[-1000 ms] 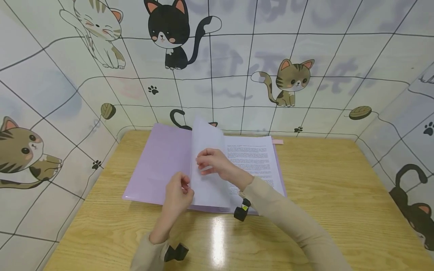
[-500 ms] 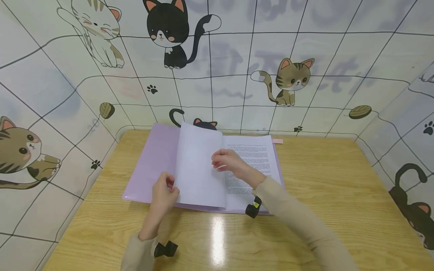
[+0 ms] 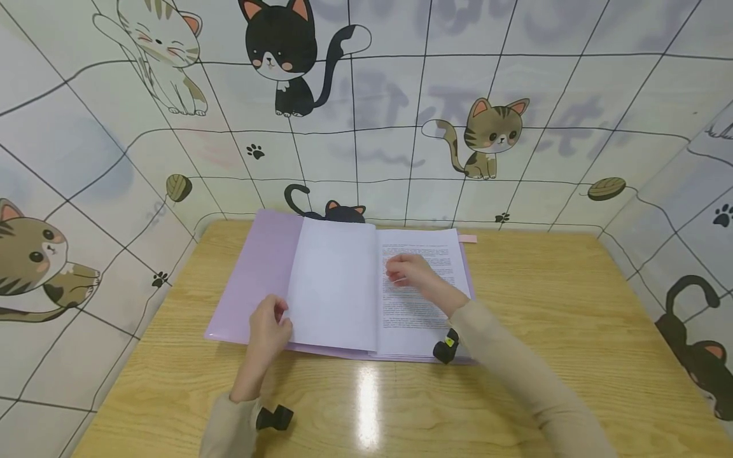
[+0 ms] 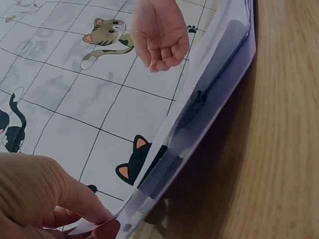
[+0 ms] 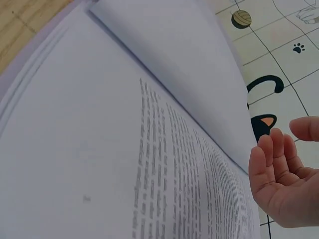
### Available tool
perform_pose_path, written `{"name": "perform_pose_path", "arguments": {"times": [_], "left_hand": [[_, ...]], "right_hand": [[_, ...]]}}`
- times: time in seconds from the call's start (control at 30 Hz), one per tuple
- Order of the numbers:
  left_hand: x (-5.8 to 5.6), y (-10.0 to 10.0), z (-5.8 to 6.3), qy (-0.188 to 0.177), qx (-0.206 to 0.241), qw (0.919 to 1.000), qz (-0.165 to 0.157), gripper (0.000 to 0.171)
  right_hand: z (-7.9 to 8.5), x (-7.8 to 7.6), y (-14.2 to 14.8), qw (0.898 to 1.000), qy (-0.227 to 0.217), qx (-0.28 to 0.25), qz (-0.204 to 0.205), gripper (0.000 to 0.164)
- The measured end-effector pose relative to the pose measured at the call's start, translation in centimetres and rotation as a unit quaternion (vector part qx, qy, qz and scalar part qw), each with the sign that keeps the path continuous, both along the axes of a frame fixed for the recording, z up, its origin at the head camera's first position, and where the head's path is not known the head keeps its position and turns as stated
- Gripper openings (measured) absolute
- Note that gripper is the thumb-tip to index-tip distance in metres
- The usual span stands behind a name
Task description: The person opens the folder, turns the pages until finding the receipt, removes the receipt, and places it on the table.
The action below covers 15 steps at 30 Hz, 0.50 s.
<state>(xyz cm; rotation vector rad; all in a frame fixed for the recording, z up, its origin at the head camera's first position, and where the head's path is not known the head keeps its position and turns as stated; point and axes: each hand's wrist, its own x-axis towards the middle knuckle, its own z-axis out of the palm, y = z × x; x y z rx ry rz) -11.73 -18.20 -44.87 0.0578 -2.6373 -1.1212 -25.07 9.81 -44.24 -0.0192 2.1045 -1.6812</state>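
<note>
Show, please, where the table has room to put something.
Widest bare patch: the table, between purple folder, right sleeve and right wall. Smaller: before the folder, between left sleeve and right sleeve. Crowded: the middle, with open pages, left grip and right grip.

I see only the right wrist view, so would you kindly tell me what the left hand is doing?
Observer: The left hand pinches the blank white paper sheet near its lower left corner.
Operator: Thank you; what lies beyond that sheet's left edge?
Observer: A glossy lilac folder cover, lying open.
Operator: And does anything stick out on the far right?
Observer: Yes, a small pale pink tab juts past the printed white paper page, near its top right corner.
</note>
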Motion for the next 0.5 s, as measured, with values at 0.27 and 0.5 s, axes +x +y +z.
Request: {"name": "perform_pose_path", "arguments": {"times": [0.27, 0.5], "left_hand": [[-0.2, -0.4, -1.0, -0.003, -0.019, 0.9998, -0.006, 0.020], [-0.7, -0.5, -2.2, -0.018, -0.035, 0.9991, -0.013, 0.021]], "right_hand": [[-0.2, -1.7, 2.6, 0.999, 0.021, 0.022, -0.045, 0.026], [-0.7, -3.8, 4.8, 0.993, 0.036, 0.039, -0.107, 0.028]]}}
